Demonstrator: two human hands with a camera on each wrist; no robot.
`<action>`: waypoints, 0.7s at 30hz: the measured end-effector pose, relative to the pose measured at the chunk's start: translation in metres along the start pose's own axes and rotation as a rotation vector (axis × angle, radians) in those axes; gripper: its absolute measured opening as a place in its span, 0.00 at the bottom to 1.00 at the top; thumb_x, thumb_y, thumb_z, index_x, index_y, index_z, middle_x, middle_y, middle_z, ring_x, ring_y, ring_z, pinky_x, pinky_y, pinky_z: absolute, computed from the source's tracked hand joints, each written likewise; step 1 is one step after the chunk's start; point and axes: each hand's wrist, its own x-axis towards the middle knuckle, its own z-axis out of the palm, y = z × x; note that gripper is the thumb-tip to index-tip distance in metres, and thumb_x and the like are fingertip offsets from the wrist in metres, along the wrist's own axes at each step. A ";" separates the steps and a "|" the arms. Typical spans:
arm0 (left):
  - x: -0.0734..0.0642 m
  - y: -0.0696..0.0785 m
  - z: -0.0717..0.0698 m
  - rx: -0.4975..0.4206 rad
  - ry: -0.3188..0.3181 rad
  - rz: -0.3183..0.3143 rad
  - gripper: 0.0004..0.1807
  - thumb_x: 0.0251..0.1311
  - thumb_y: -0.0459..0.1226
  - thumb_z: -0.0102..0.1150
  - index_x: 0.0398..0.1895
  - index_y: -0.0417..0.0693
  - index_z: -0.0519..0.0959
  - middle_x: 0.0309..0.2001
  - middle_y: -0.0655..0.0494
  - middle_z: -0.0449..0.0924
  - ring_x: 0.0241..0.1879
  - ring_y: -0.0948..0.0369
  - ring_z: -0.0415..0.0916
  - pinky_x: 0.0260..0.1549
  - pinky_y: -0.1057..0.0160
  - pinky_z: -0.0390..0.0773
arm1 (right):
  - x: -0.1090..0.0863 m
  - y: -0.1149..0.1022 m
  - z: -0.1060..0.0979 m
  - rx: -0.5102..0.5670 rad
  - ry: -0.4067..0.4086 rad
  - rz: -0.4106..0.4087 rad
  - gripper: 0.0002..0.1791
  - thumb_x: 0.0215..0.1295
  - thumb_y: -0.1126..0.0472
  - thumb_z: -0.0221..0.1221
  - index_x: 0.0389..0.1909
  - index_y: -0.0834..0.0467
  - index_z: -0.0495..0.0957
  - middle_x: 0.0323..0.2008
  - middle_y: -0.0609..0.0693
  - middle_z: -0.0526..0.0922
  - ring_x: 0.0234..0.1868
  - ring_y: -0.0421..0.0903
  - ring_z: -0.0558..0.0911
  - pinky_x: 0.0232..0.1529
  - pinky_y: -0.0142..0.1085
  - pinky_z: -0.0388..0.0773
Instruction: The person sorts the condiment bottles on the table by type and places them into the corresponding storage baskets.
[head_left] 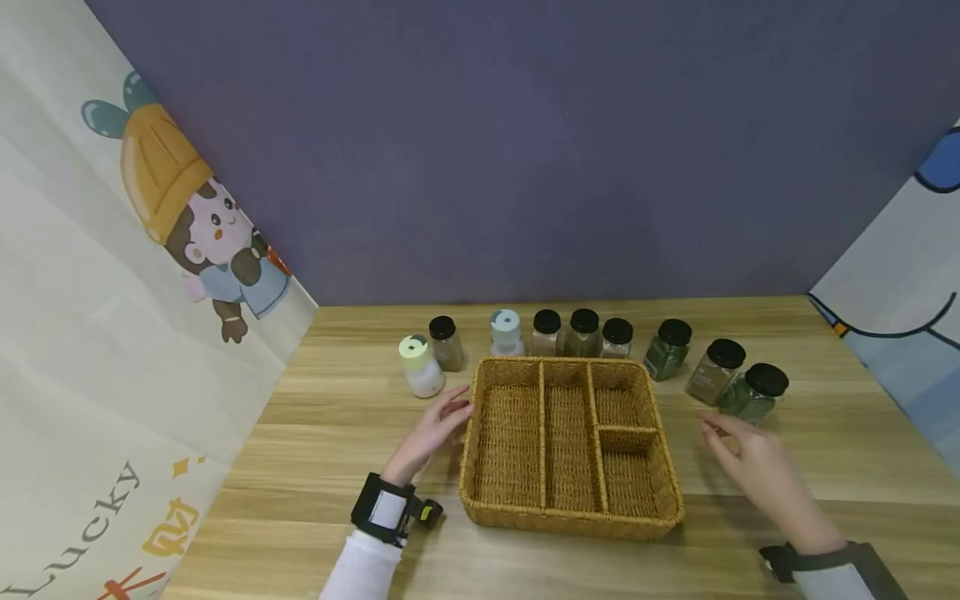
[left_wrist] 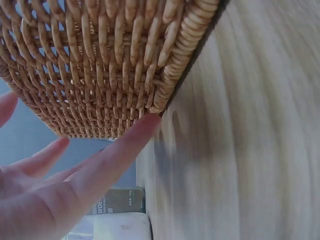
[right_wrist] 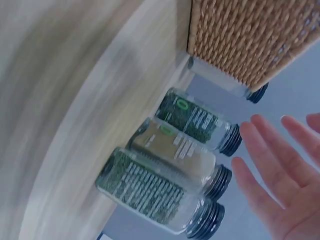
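A woven wicker basket [head_left: 572, 517] with several compartments sits in the middle of the wooden table. At its left side is my left hand [head_left: 431, 433], fingers extended; in the left wrist view one fingertip [left_wrist: 150, 120] appears to touch the basket's lower edge. My right hand [head_left: 757, 467] hovers to the right, apart from the basket, holding nothing, its fingers loosely extended. Nearest to it are a black-capped jar of green herbs [head_left: 750, 396], a jar of brown spice [head_left: 716, 372] and another green herb jar [head_left: 667, 350], all upright.
Behind the basket stand three black-capped jars [head_left: 582, 333] and a white-capped bottle [head_left: 507, 333]. A yellow-green-capped bottle [head_left: 422, 367] and a black-capped jar [head_left: 446, 343] stand at the back left. A dark panel [head_left: 525, 167] rises behind the table [head_left: 322, 450].
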 end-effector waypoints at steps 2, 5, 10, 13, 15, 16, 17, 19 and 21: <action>0.000 0.000 0.000 -0.012 -0.015 -0.009 0.33 0.60 0.44 0.50 0.66 0.44 0.53 0.61 0.34 0.56 0.58 0.42 0.59 0.45 0.46 0.73 | 0.001 0.003 -0.003 -0.003 0.011 -0.006 0.12 0.58 0.67 0.55 0.42 0.67 0.76 0.33 0.64 0.80 0.11 0.32 0.64 0.09 0.28 0.59; 0.000 0.000 0.000 -0.018 -0.028 -0.010 0.33 0.60 0.42 0.50 0.66 0.45 0.53 0.61 0.34 0.56 0.57 0.41 0.59 0.45 0.45 0.72 | 0.002 0.006 -0.006 -0.005 0.040 -0.021 0.12 0.56 0.68 0.55 0.41 0.66 0.77 0.31 0.63 0.81 0.08 0.28 0.55 0.08 0.27 0.54; -0.003 0.003 -0.001 -0.023 -0.037 -0.009 0.32 0.59 0.39 0.51 0.66 0.45 0.53 0.61 0.33 0.56 0.56 0.41 0.61 0.45 0.46 0.73 | 0.000 0.026 0.001 -0.010 0.100 -0.018 0.12 0.58 0.66 0.55 0.43 0.63 0.77 0.32 0.63 0.81 0.06 0.26 0.53 0.06 0.26 0.52; -0.003 0.000 -0.001 -0.019 -0.043 -0.003 0.33 0.58 0.39 0.52 0.66 0.46 0.53 0.60 0.33 0.57 0.55 0.41 0.63 0.44 0.47 0.74 | 0.001 0.030 -0.001 -0.007 0.110 -0.001 0.12 0.59 0.65 0.54 0.44 0.63 0.76 0.31 0.65 0.81 0.06 0.33 0.65 0.06 0.26 0.52; -0.001 -0.007 -0.003 -0.021 -0.047 0.011 0.34 0.57 0.40 0.54 0.66 0.47 0.54 0.60 0.34 0.58 0.54 0.42 0.64 0.43 0.49 0.75 | 0.001 0.038 0.000 0.024 0.144 -0.008 0.13 0.59 0.65 0.54 0.45 0.61 0.77 0.32 0.62 0.82 0.09 0.39 0.72 0.06 0.26 0.52; -0.001 -0.007 -0.003 -0.020 -0.047 0.012 0.34 0.57 0.40 0.54 0.66 0.48 0.54 0.60 0.34 0.59 0.54 0.42 0.64 0.43 0.49 0.75 | 0.004 0.029 -0.008 0.037 0.150 -0.016 0.12 0.58 0.67 0.55 0.42 0.65 0.77 0.31 0.64 0.81 0.11 0.43 0.75 0.06 0.27 0.53; -0.002 -0.008 -0.004 -0.022 -0.048 0.016 0.34 0.57 0.40 0.54 0.66 0.47 0.54 0.60 0.33 0.59 0.54 0.42 0.64 0.43 0.50 0.75 | 0.005 0.035 -0.007 0.037 0.167 -0.025 0.12 0.58 0.67 0.55 0.42 0.65 0.77 0.31 0.64 0.81 0.11 0.45 0.75 0.06 0.27 0.53; -0.002 -0.009 -0.004 -0.023 -0.050 0.020 0.34 0.57 0.40 0.54 0.66 0.47 0.54 0.60 0.33 0.58 0.54 0.42 0.64 0.43 0.50 0.76 | 0.003 0.056 -0.001 0.034 0.217 -0.054 0.13 0.58 0.66 0.55 0.44 0.62 0.77 0.31 0.63 0.81 0.08 0.37 0.69 0.05 0.26 0.50; -0.001 -0.010 -0.004 -0.034 -0.053 0.015 0.34 0.57 0.40 0.54 0.66 0.48 0.54 0.60 0.33 0.58 0.54 0.42 0.64 0.44 0.50 0.75 | 0.000 0.090 0.012 0.007 0.266 -0.074 0.15 0.57 0.64 0.57 0.46 0.57 0.77 0.30 0.60 0.82 0.05 0.30 0.61 0.05 0.25 0.47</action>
